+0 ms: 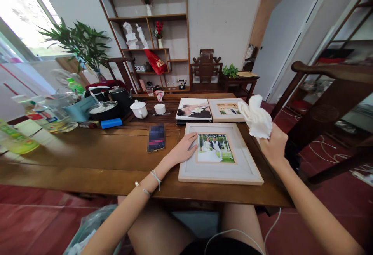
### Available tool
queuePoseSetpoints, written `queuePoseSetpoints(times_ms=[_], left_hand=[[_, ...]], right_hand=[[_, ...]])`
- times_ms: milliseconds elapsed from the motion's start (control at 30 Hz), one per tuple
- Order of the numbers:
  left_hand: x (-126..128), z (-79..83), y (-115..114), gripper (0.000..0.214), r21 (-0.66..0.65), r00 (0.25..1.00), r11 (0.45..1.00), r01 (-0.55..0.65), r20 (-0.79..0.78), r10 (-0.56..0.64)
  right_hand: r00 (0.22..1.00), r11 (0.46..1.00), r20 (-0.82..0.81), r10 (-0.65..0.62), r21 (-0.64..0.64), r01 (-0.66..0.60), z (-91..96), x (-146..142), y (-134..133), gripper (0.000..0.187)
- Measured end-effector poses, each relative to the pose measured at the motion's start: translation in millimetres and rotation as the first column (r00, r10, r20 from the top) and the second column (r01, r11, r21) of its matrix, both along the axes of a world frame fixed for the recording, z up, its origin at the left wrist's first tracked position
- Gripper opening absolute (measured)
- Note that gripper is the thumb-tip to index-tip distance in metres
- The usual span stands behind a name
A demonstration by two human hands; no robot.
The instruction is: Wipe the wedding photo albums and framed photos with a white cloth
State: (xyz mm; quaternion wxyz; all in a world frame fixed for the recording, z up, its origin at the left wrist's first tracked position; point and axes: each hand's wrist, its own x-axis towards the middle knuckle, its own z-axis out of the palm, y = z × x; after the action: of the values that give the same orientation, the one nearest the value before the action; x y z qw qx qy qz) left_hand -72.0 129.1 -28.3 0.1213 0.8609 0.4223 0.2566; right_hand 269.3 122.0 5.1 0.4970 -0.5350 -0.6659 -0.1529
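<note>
A light wood picture frame with a wide pale mat and a wedding photo lies flat at the table's front edge. My left hand rests flat on its left side, fingers stretched toward the photo. Raised above the frame's right side, my right hand is closed around a crumpled white tissue, which sticks up out of the fist and does not touch the frame. Behind lie a second framed photo and a photo panel side by side.
A phone lies left of the frame. Farther back stand a white lidded cup, a small white bowl, a black pot and several bottles. A wooden chair stands at the right; a bin is below the table.
</note>
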Motion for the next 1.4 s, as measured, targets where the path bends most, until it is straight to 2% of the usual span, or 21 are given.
queuePoseSetpoints(times_ms=[100, 200, 267, 367, 567, 767, 967, 1100, 1200, 1333, 1400], left_hand=[[0.3, -1.7, 1.0, 0.045, -0.004, 1.0, 1.0, -0.013, 0.006, 0.013], [1.0, -1.3, 0.2, 0.045, -0.013, 1.0, 1.0, -0.024, 0.01, 0.024], [1.1, -0.8, -0.4, 0.044, -0.013, 0.999, 1.0, -0.023, 0.024, 0.023], [0.9, -0.1, -0.7, 0.042, -0.011, 0.999, 1.0, -0.02, 0.028, 0.021], [1.0, 2.2, -0.4, 0.041, -0.026, 1.0, 0.999, -0.024, 0.007, 0.024], [1.8, 2.9, -0.9, 0.041, -0.028, 0.999, 0.999, -0.032, -0.004, 0.032], [2.7, 3.0, -1.3, 0.042, -0.022, 0.998, 0.998, -0.065, 0.015, 0.065], [4.5, 3.2, -2.2, 0.044, -0.026, 0.997, 0.997, -0.079, 0.003, 0.079], [5.4, 1.2, -2.3, 0.044, -0.011, 0.998, 0.997, -0.07, 0.006, 0.07], [5.0, -2.1, -1.2, 0.042, 0.017, 0.998, 0.998, -0.058, 0.013, 0.058], [4.4, -3.3, -0.5, 0.041, 0.026, 0.999, 0.998, -0.051, 0.009, 0.051]], right_hand=[[0.99, 0.998, 0.125, 0.059, -0.028, -0.056, 10.3, -8.4, 14.2, 0.049], [0.938, 0.973, 0.294, 0.186, -0.187, -0.134, 9.7, -30.3, 29.1, 0.056], [0.909, 0.941, 0.327, 0.257, -0.298, -0.159, 4.6, -46.2, 36.9, 0.058], [0.9, 0.909, 0.326, 0.288, -0.39, -0.15, -4.3, -61.9, 43.8, 0.057], [0.886, 0.893, 0.36, 0.292, -0.435, -0.118, -14.2, -64.3, 49.2, 0.065], [0.84, 0.896, 0.471, 0.27, -0.442, -0.04, -14.1, -67.7, 45.1, 0.056], [0.788, 0.883, 0.532, 0.311, -0.469, -0.032, -8.1, -72.4, 36.2, 0.053], [0.737, 0.843, 0.541, 0.405, -0.533, -0.071, -0.4, -73.9, 11.7, 0.053], [0.716, 0.8, 0.511, 0.476, -0.589, -0.112, 7.2, -77.8, -29.1, 0.056], [0.689, 0.708, 0.413, 0.596, -0.675, -0.209, 12.6, -86.7, -90.9, 0.069], [0.67, 0.676, 0.367, 0.645, -0.683, -0.276, 10.5, -90.1, -108.0, 0.079]])
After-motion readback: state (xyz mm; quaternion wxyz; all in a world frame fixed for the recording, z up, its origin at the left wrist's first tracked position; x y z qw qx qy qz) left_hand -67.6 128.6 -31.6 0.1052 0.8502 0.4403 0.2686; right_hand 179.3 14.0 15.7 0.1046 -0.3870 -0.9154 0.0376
